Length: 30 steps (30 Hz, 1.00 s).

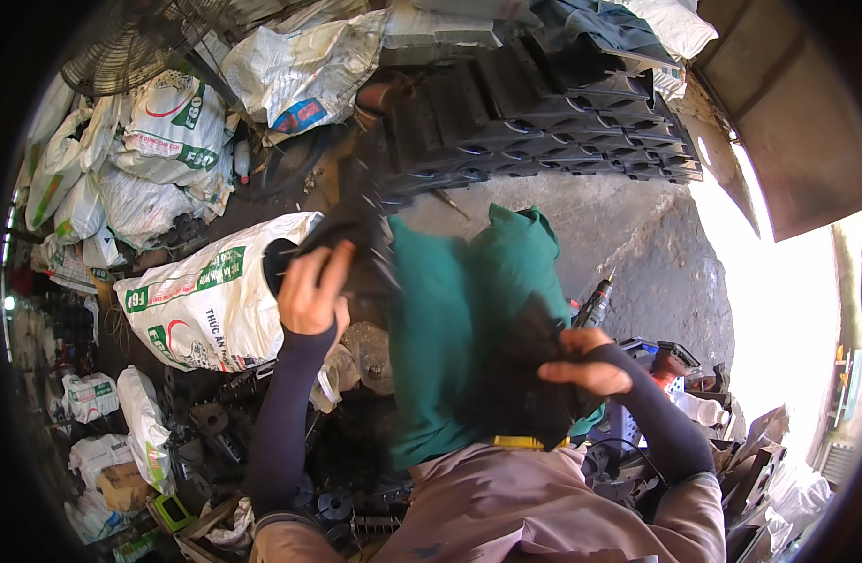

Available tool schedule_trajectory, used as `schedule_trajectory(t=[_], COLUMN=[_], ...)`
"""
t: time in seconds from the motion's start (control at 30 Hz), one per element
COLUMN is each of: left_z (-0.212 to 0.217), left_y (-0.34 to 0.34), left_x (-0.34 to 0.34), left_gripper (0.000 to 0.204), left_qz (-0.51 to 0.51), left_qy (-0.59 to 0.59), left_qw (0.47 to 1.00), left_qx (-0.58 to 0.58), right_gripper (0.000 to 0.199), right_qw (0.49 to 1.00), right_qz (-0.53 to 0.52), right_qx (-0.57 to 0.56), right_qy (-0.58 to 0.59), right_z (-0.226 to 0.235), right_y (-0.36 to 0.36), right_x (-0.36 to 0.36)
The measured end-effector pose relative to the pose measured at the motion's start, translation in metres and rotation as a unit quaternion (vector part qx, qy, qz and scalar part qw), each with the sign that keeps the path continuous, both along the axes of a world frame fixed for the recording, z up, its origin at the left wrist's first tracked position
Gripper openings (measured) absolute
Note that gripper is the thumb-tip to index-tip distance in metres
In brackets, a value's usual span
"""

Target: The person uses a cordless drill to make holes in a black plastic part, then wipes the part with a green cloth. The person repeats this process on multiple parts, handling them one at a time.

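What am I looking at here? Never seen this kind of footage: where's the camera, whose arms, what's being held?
There is no machine. A person wears a wide fisheye camera on the head, looking down, so straight edges bend near the rim. The two forearms in dark sleeves rising from the lower edge are that person's own.

The left hand has its grip closed on a blurred black piece raised in front. The right hand grips a dark floppy black sheet. What kind of material either is cannot be told.

Between them lies teal-green cloth over the knees. Around: white printed woven sacks, a stack of black moulded plastic parts, a metal fan, and a screwdriver-like hand tool at the right.
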<state>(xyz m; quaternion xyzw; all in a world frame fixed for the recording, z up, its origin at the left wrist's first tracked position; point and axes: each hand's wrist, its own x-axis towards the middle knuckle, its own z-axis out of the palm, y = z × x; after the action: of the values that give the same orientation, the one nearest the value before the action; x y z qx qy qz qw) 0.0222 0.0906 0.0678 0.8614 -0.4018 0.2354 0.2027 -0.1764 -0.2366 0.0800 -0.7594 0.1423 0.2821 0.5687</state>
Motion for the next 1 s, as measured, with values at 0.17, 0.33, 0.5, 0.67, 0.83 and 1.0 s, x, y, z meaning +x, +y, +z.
schedule_trajectory(t=[0.17,0.33,0.5,0.67,0.83,1.0], left_z=[0.012,-0.021,-0.073,-0.081,-0.080,-0.080], left_y=[-0.009,-0.038,-0.077,-0.086,-0.077,-0.075], left_x=[-0.001,-0.035,-0.074,-0.088,-0.086,-0.081], left_gripper=[0.026,0.026,0.039,0.077,0.082,0.056], left_qz=[0.053,0.007,0.003,-0.133,-0.211,-0.073], left_qy=[0.366,0.588,0.644,0.671,0.643,0.662], left_qw=[0.769,0.608,0.549,0.451,0.446,0.508], left_qx=[-0.521,-0.534,-0.533,-0.574,-0.586,-0.546], right_gripper=[0.057,0.079,0.088,0.091,0.082,0.082], right_qw=[0.922,0.959,0.873,0.865,0.834,0.826], right_qz=[-0.205,-0.121,0.058,0.083,0.061,0.064], right_qx=[0.310,0.090,-0.242,-0.326,-0.389,-0.399], right_qy=[-0.106,-0.241,-0.420,-0.372,-0.387,-0.392], right_z=[0.053,0.086,0.070,0.025,-0.002,-0.013], right_y=[-0.011,-0.010,0.031,0.090,0.113,0.123], right_x=[0.016,0.035,0.060,0.084,0.091,0.098])
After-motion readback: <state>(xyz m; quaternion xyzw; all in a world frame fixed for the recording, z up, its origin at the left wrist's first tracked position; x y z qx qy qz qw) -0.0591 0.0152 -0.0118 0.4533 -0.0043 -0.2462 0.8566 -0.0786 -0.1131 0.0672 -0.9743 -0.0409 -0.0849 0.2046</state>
